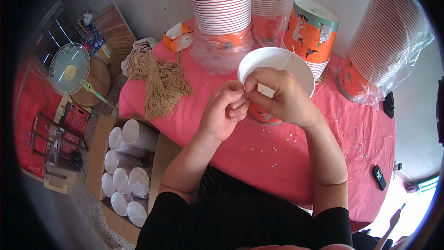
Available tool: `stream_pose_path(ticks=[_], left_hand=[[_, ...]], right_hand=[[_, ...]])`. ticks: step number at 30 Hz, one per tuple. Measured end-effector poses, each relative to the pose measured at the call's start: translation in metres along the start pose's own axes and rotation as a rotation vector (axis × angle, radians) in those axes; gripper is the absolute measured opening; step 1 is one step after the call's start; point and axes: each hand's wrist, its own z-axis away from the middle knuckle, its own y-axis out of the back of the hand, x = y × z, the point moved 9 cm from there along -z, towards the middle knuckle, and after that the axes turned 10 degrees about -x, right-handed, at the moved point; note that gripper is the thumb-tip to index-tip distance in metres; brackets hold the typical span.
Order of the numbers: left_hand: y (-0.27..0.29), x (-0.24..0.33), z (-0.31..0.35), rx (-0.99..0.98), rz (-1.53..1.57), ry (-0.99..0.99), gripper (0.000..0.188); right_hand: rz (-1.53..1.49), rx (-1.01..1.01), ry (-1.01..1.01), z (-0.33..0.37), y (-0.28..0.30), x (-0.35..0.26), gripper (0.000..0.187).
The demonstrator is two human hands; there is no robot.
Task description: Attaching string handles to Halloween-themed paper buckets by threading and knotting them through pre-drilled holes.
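Note:
Over the near rim of a paper bucket, white inside and orange outside, my two hands meet with their fingertips pinched together. A thin tan cord hangs at the bucket's far side and runs down behind my right hand. My left hand pinches at the same spot, its fingers curled, and a fine strand shows between the fingertips. The exact end of the cord is too small to make out. The bucket stands upright on the pink tablecloth.
Tall bucket stacks, one white-rimmed and one in plastic wrap, stand behind. An upside-down orange bucket stack is at the back. A bundle of tan cords lies left. Left below sits a carton of wrapped cups. Small paper dots litter the cloth.

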Motion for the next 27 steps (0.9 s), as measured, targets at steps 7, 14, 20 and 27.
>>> stream_pose_path(ticks=[7,14,20,27], left_hand=[[0.002,-0.005,0.004,-0.024,0.074,0.017,0.008],[0.007,0.012,0.008,0.056,-0.22,-0.181,0.006],[0.004,0.021,0.01,0.12,-0.424,-0.239,0.006],[0.006,0.021,0.01,0.121,-0.473,-0.227,0.005]], right_hand=[[0.028,0.042,-0.022,0.002,0.001,0.003,0.011],[0.001,0.053,-0.079,0.003,0.002,0.009,0.01],[0.112,0.085,-0.029,0.002,0.003,0.003,0.01],[0.593,0.12,0.136,0.003,0.006,-0.014,0.019]])
